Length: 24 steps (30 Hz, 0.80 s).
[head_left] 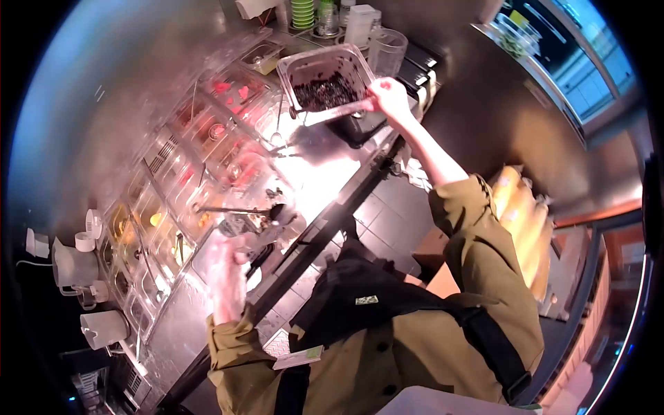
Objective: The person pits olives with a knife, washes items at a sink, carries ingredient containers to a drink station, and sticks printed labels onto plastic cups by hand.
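Note:
My right hand (389,97) is closed on the near rim of a clear plastic food container (285,69), which tilts over the counter. A mass of small dark pieces (324,93) lies in its bottom; their kind I cannot make out. My left hand (229,273) is at the counter's near edge, smeared by motion and glare, so its fingers do not read clearly. Just beyond it a long-handled spoon (238,209) with a dark bowl lies across a clear tub (290,225). Dark bits show near that spoon.
Lidded clear bins (228,138) with red and yellow contents line the counter's back. A clear pitcher (389,52) and stacked green cups (302,14) stand at the far end. White jugs (75,266) are at left; yellow sacks (519,221) are at right.

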Each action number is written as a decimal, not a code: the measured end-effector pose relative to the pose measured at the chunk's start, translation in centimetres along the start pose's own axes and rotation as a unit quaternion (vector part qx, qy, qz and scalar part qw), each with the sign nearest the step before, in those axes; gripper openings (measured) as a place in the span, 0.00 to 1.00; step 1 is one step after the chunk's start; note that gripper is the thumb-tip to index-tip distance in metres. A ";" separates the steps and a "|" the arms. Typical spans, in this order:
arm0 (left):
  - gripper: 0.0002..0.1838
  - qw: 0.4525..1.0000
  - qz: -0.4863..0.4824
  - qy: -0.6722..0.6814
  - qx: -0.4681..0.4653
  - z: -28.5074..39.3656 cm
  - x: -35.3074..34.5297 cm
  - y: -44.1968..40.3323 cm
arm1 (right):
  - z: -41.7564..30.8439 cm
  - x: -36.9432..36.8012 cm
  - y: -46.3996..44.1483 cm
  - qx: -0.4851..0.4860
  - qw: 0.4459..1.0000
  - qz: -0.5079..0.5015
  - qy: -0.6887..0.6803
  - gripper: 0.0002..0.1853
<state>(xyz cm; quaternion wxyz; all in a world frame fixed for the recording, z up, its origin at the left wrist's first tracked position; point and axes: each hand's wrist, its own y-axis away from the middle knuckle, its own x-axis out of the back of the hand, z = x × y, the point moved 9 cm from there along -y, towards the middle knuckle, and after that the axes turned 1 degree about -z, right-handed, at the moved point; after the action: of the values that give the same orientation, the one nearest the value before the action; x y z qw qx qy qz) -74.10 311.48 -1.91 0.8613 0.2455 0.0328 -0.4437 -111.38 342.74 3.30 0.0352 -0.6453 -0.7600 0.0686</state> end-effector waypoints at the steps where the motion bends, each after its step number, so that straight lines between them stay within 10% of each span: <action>1: 0.06 0.996 0.008 0.081 -0.021 -0.5 3.3 -2.2 | 2.1 -0.5 -3.8 0.018 0.998 0.022 0.057 0.07; 5: 0.11 0.955 0.058 -0.219 -0.192 13.3 -4.2 -5.5 | 3.0 -3.9 -12.2 -0.025 0.983 0.009 0.183 0.15; 6: 0.10 0.957 0.040 -0.199 -0.206 15.0 -5.3 -7.9 | 5.1 -3.4 -15.4 0.081 0.956 0.058 0.275 0.13; 11: 0.03 0.977 -0.046 -0.120 -0.169 18.8 -14.7 -26.7 | 7.4 -3.4 -18.9 0.018 0.930 0.017 0.366 0.16; 24: 0.03 0.996 -0.025 -0.083 0.021 3.0 -24.8 -52.7 | 15.8 -4.1 -20.7 -0.130 0.877 -0.023 0.462 0.11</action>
<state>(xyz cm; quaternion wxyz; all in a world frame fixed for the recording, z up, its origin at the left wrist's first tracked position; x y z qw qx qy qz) -130.71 303.04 -13.20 0.8445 0.2248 -0.0416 -0.4843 -133.17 334.54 -9.08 0.2998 -0.5847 -0.6740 -0.3376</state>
